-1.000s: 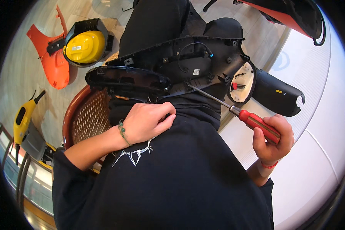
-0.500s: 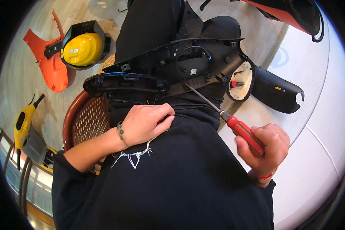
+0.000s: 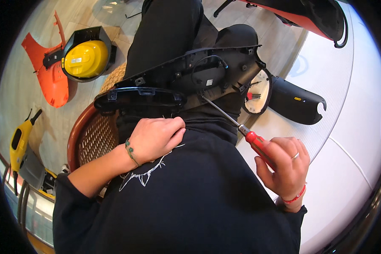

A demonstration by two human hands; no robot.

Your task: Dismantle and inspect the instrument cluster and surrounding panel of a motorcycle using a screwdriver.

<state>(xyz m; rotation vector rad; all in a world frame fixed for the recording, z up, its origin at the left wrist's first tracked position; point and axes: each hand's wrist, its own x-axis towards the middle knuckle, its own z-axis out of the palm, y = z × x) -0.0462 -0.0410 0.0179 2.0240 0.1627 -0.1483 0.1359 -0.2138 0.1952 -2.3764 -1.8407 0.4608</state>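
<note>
Near the black panel (image 3: 186,80), the right grip (image 3: 285,169) holds a screwdriver (image 3: 244,130) (red-handled).

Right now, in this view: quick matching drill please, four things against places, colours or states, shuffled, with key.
Things
1. Screwdriver
2. Left hand
3. Orange panel
4. Oval dish

Descriptions
A. Lies on the floor, toward the picture's left
B. Cream inside, with small red and dark items in it
C. Gripped by the right hand, tip at the black shell
D. Curled in front of the dark shirt

Pairs: 1-C, 2-D, 3-A, 4-B
</note>
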